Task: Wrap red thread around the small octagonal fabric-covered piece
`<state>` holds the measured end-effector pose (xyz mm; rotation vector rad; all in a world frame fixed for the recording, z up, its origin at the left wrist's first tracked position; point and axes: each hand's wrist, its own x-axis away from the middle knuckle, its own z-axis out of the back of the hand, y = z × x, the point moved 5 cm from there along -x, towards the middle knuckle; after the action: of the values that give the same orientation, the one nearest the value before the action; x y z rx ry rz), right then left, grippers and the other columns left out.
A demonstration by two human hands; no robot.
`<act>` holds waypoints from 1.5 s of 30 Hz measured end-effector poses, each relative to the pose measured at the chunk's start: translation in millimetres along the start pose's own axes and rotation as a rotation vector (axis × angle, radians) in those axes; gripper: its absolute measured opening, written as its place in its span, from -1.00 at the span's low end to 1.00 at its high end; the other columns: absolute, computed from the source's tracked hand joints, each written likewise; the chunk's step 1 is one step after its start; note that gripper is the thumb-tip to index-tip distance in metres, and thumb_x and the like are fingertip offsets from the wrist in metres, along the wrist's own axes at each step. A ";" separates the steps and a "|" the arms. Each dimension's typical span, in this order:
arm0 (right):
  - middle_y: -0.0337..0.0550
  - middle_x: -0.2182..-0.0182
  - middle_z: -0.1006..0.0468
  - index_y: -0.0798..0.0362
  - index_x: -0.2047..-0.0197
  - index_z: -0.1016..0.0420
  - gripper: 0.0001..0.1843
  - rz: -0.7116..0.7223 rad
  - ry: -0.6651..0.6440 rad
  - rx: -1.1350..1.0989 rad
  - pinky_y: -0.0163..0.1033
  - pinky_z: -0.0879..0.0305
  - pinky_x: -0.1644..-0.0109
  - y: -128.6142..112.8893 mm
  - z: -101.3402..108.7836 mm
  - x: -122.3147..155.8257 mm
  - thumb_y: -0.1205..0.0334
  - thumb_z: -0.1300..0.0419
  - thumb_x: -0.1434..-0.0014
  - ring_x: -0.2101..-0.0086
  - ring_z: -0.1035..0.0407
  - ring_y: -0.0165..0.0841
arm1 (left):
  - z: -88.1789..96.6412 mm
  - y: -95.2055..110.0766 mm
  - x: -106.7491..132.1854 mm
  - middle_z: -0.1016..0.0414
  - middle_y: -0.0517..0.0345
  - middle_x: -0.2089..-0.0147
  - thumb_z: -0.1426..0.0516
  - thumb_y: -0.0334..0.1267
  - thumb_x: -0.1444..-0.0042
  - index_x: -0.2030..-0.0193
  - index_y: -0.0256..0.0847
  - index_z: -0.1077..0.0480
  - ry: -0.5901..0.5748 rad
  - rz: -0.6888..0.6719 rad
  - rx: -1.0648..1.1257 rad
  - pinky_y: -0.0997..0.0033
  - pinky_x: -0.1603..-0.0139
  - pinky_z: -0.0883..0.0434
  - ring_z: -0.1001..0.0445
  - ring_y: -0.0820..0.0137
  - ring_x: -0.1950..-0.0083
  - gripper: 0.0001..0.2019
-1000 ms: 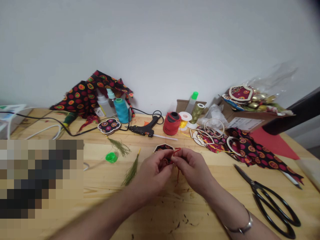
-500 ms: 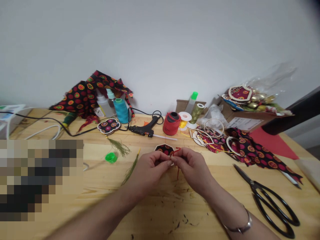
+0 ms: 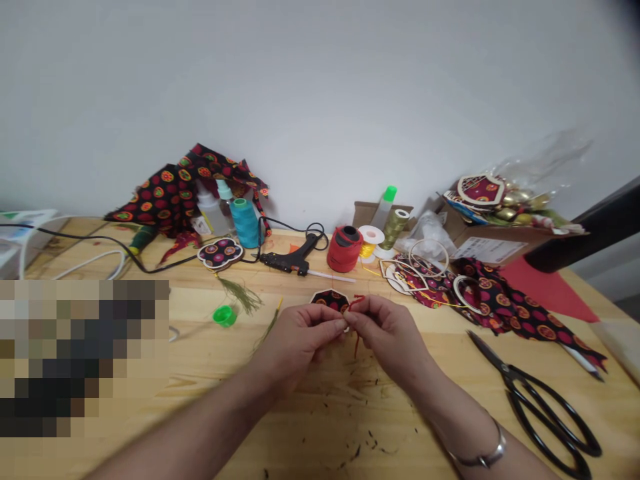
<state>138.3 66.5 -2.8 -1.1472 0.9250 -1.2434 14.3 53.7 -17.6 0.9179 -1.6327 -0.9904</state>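
Observation:
My left hand [image 3: 297, 340] and my right hand [image 3: 387, 333] meet over the middle of the wooden table [image 3: 310, 433], fingertips pinched together on a red thread [image 3: 356, 305]. The thread loops up between the thumbs and a short end hangs down below them. Just behind the fingers sits a small fabric-covered octagonal piece [image 3: 329, 298], black with red and orange dots; my left fingers touch its near edge. A silver bracelet [image 3: 483, 457] is on my right wrist.
Black scissors [image 3: 540, 400] lie at the right. A glue gun [image 3: 293, 257], red spool [image 3: 344, 248], teal spool [image 3: 246, 222], gold spools, bottles and dotted fabric [image 3: 175, 190] line the back. Wooden rings and fabric scraps [image 3: 480, 293] lie right of centre; a green cap [image 3: 225, 315] lies left.
Both hands stayed pinched on the red thread, with the fingertips shifting slightly; the octagonal piece shows a little more behind them. The view has drifted slightly.

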 end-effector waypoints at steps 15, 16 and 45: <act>-0.28 0.58 -0.42 0.08 0.51 -0.40 -0.95 0.017 0.002 -0.029 -0.36 -0.15 0.48 -0.5 -1.1 -1.2 0.30 -0.16 0.07 0.56 -0.24 -0.47 | 1.3 -1.2 -1.9 -0.26 0.34 0.65 -0.20 -0.21 0.17 0.48 -0.29 -0.43 0.033 0.029 0.017 0.62 0.70 0.10 -0.02 0.67 0.69 -0.83; -0.28 0.59 -0.42 0.08 0.51 -0.40 -0.95 0.007 0.003 -0.035 -0.37 -0.14 0.49 -0.3 -1.2 -1.4 0.30 -0.17 0.07 0.57 -0.23 -0.47 | 1.3 -1.4 -2.1 -0.27 0.34 0.65 -0.20 -0.22 0.17 0.48 -0.29 -0.43 0.032 0.030 0.024 0.62 0.71 0.11 -0.02 0.67 0.69 -0.84; -0.23 0.56 -0.50 0.13 0.47 -0.45 -0.86 0.077 -0.005 0.143 -0.39 -0.21 0.45 -10.6 5.3 -0.5 0.25 -0.12 -0.03 0.53 -0.31 -0.46 | 6.2 5.4 -2.8 -0.41 0.23 0.56 -0.17 -0.28 0.10 0.48 -0.30 -0.46 0.098 -0.029 0.061 0.63 0.73 0.13 -0.03 0.71 0.71 -0.89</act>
<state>141.1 68.1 8.6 -0.9924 0.8549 -1.2233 8.4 59.5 -14.8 1.0182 -1.5781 -0.9053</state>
